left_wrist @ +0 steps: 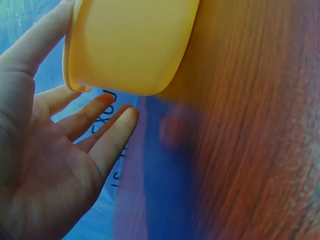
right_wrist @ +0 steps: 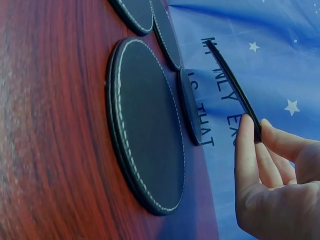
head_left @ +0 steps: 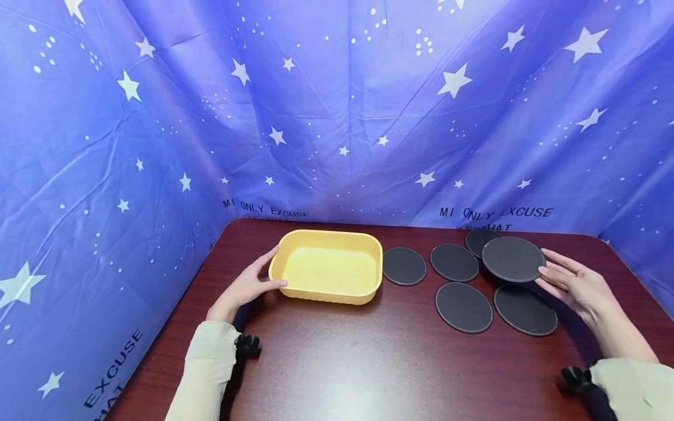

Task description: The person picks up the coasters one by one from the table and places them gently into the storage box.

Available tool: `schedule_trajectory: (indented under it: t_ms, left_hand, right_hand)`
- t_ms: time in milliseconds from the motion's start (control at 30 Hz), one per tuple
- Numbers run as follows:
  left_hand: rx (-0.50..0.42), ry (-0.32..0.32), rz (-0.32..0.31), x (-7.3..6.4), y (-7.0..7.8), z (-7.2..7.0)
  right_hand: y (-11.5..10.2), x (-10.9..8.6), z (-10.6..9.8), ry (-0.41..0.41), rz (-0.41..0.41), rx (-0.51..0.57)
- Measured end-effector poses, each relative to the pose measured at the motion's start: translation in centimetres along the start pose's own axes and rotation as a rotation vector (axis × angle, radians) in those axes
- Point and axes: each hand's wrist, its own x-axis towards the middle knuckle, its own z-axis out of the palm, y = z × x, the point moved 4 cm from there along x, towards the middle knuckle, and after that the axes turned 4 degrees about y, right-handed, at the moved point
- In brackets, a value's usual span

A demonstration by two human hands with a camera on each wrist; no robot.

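Observation:
My left hand (head_left: 246, 286) grips the left end of a yellow rectangular basin (head_left: 326, 295) with rounded corners. The thumb lies over its near rim, and the other fingers reach round the outer wall (left_wrist: 130, 50). Nothing lies inside the basin. On the right, my right hand (head_left: 581, 289) pinches the edge of a round black coaster (head_left: 513, 259) between thumb and fingers. That coaster (right_wrist: 232, 80) is raised off the table and seen almost edge-on in the right wrist view. Below it rests another black coaster (right_wrist: 150, 125) with white stitching round its border.
Several more coasters lie flat on the dark red wooden table (head_left: 337, 362), one of them (head_left: 403, 266) close by the basin's right end and another (head_left: 483, 241) at the back, partly covered by the held one. Blue star-printed cloth (head_left: 337, 117) hangs behind and along the left side.

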Motion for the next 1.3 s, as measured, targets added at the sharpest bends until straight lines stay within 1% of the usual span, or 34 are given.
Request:
schedule_trajectory:
  t_ms: [133, 233, 367, 567, 733, 833, 1067, 1267, 1300]
  left_hand:
    - [0.003, -0.008, -0.005, -0.1, 0.0, 0.1]
    - [-0.003, -0.008, -0.023, -0.1, 0.2, 0.1]
    - [-0.01, -0.019, -0.053, -0.1, 0.3, 0.0]
    - [0.006, -0.023, -0.071, 0.0, 0.1, -0.1]
    - [0.007, -0.026, -0.06, 0.2, 0.2, 0.0]
    - [-0.001, -0.026, -0.048, 0.1, 0.2, 0.1]
    - [-0.006, -0.035, -0.071, -0.3, 0.1, 0.2]
    - [0.025, -0.02, -0.047, 0.0, 0.3, 0.1]
    - [0.031, -0.019, -0.051, 0.1, 0.3, 0.0]
  right_hand:
    - [0.0, -0.1, 0.3, 0.014, 0.002, -0.002]
    - [0.0, 0.0, 0.5, 0.025, 0.0, -0.008]
    - [0.1, 0.3, 0.9, 0.017, 0.003, -0.002]
    - [0.7, 0.9, 1.3, 0.003, 0.021, -0.008]
    - [1.1, 1.1, 1.5, -0.006, 0.021, -0.005]
    - [1.4, 1.1, 2.0, -0.013, 0.025, 0.003]
    - [2.1, 1.2, 2.9, -0.011, 0.04, 0.008]
    - [2.0, 1.8, 3.7, -0.006, 0.047, -0.016]
    - [2.0, 2.0, 3.9, -0.005, 0.048, -0.025]
